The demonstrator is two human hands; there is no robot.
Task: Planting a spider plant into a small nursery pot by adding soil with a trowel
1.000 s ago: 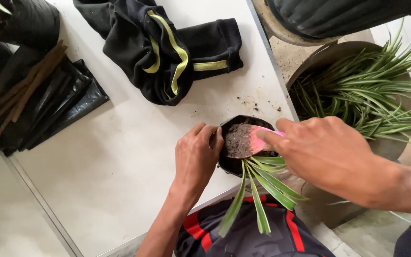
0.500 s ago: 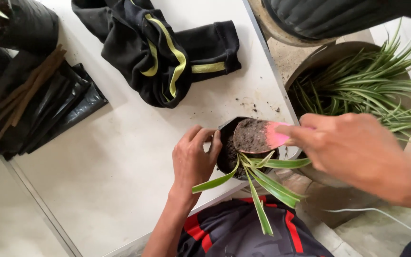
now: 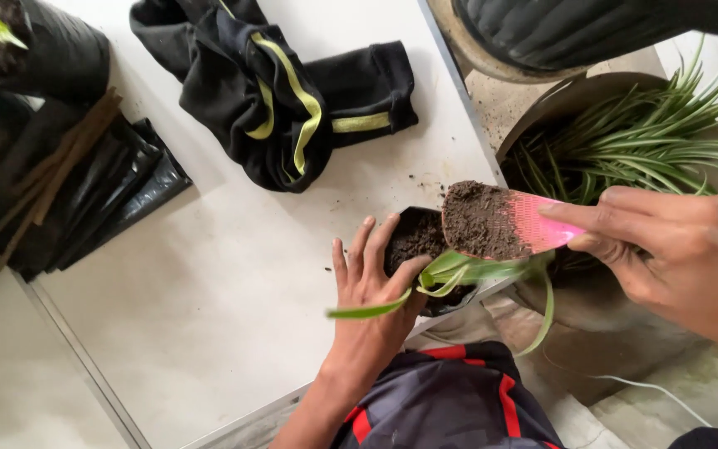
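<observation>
Soil fills the pink scoop (image 3: 508,223), heaped dark at its front end, and I see my right hand (image 3: 683,249) gripping its handle end, fingers (image 3: 592,214) closed along the top with the thumb beneath. The scoop hangs just above the small black grow bag (image 3: 413,237), its loaded end over the bag's open mouth. My left hand (image 3: 369,291) cups the near side of that bag, fingers (image 3: 376,241) wrapped around its rim and the thumb pressed against the plant's base, so the hand is closed on the bag. The young plant (image 3: 450,274) sits in the bag with long green leaves drooping toward me, one strip lying across my left thumb. The bag rests at the near edge of the white counter (image 3: 209,283), where loose crumbs of soil are scattered around it.

Farther back on the counter lies a crumpled black garment with yellow stripes (image 3: 284,91). To the left a stack of flat black plastic bags (image 3: 101,199) lies with some brown sticks (image 3: 51,175) across it. On my right, off the counter, a large pot of striped grassy plants (image 3: 633,141) stands just behind the scoop.
</observation>
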